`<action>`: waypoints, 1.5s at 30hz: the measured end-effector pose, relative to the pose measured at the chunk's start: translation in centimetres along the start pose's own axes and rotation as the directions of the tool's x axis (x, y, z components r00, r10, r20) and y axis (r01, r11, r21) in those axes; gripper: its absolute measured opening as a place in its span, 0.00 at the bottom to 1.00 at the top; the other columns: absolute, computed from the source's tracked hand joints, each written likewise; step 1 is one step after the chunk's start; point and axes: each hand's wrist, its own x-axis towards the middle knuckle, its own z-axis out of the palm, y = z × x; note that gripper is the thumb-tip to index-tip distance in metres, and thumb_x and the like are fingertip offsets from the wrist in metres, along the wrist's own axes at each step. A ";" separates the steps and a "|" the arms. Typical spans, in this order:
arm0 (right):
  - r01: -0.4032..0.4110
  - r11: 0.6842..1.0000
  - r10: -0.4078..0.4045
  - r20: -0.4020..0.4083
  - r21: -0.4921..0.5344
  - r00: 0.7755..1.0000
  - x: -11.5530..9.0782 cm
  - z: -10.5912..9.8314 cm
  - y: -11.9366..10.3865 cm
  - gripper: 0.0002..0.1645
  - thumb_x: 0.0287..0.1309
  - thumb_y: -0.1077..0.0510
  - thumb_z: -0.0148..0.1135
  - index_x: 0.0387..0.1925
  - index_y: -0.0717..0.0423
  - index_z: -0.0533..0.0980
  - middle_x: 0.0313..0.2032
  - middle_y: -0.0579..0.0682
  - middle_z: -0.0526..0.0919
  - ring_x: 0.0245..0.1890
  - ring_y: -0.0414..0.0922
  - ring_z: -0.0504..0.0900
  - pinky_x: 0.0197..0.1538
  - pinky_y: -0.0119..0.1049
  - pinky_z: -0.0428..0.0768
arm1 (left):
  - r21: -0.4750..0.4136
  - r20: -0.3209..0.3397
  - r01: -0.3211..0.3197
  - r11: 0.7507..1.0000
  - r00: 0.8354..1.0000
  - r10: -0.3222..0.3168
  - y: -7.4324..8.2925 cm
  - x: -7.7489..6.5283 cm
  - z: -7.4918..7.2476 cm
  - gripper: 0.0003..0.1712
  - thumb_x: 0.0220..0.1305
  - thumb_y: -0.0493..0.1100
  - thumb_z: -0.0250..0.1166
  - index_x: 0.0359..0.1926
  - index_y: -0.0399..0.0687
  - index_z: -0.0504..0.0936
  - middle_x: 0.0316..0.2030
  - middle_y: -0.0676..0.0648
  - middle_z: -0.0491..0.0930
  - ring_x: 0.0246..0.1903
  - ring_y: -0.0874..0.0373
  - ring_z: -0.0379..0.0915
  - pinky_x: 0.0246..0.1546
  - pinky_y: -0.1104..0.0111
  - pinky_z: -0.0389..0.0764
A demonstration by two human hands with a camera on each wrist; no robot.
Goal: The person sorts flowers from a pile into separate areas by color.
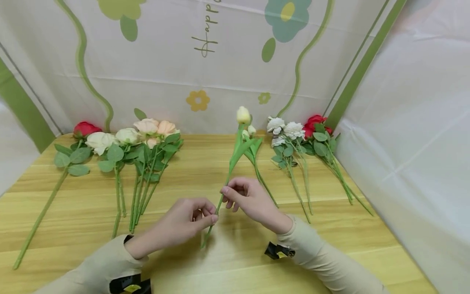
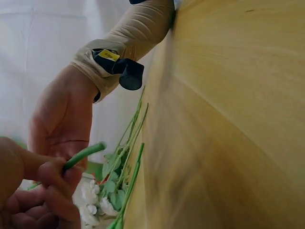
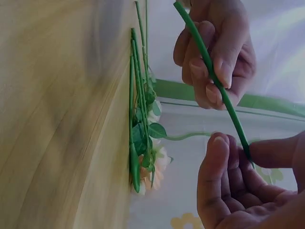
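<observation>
A white tulip [image 1: 243,116] on a green stem is held up between both hands in the head view, its bloom pointing away. My left hand [image 1: 183,218] pinches the stem near its lower end between thumb and fingers. Higher up the same stem, my right hand [image 1: 253,202] pinches it with thumb and fingertips. The right wrist view shows the green stem [image 3: 205,55] slanting from one hand to the other. In the left wrist view the cut stem end [image 2: 90,153] sticks out past the left fingers. Behind it, more white tulips [image 1: 251,130] lie on the table.
On the left of the wooden table [image 1: 227,269] lie a red rose [image 1: 85,129], cream roses [image 1: 100,141] and peach roses [image 1: 166,128]. To the right are white flowers [image 1: 293,130] and red roses [image 1: 314,125]. A printed cloth [image 1: 165,61] hangs behind the table.
</observation>
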 end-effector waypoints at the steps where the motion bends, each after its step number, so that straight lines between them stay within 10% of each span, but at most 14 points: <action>1: 0.012 1.000 -0.012 -0.005 -0.023 1.000 0.0 0.1 0.1 0.11 0.70 0.56 0.58 0.35 0.60 0.80 0.31 0.58 0.82 0.29 0.59 0.81 0.31 0.44 0.82 | 0.012 0.021 -0.005 1.000 1.000 0.005 0.0 -0.1 -0.1 0.04 0.67 0.40 0.65 0.36 0.46 0.84 0.26 0.56 0.80 0.20 0.63 0.71 0.19 0.70 0.73; 6: 0.048 0.963 -0.061 -0.041 -0.265 0.997 0.4 -1.2 0.2 0.11 0.68 0.61 0.60 0.28 0.58 0.79 0.23 0.50 0.80 0.22 0.47 0.78 0.24 0.39 0.79 | 0.056 0.096 -0.016 0.998 0.995 0.011 0.1 -0.3 -0.7 0.07 0.70 0.42 0.62 0.36 0.47 0.84 0.26 0.55 0.81 0.22 0.63 0.73 0.23 0.68 0.77; 13: -0.101 0.821 0.040 -0.121 -0.561 0.992 1.7 -5.7 0.7 0.10 0.66 0.62 0.61 0.27 0.59 0.80 0.18 0.46 0.75 0.16 0.41 0.69 0.22 0.36 0.72 | 0.109 0.107 -0.012 0.994 0.994 0.001 0.0 -0.2 -1.8 0.10 0.73 0.45 0.59 0.37 0.47 0.84 0.26 0.57 0.81 0.21 0.63 0.72 0.23 0.68 0.76; 29: -0.371 0.552 0.221 -0.298 -0.747 0.929 7.1 -10.9 5.3 0.31 0.64 0.57 0.62 0.07 0.49 0.61 0.10 0.43 0.54 0.12 0.39 0.53 0.15 0.32 0.54 | 0.150 0.167 -0.026 0.988 0.986 0.001 -0.3 -0.3 -2.7 0.11 0.73 0.47 0.59 0.34 0.51 0.84 0.24 0.58 0.80 0.19 0.65 0.70 0.21 0.69 0.74; 45: -0.297 0.571 0.342 -0.107 -0.765 0.933 8.1 -10.9 6.8 0.31 0.63 0.60 0.58 0.05 0.50 0.62 0.06 0.42 0.59 0.07 0.37 0.59 0.15 0.31 0.61 | 0.171 0.200 -0.028 0.985 0.980 -0.006 -0.1 -0.4 -2.8 0.11 0.71 0.43 0.61 0.30 0.51 0.82 0.23 0.57 0.79 0.19 0.65 0.69 0.22 0.69 0.74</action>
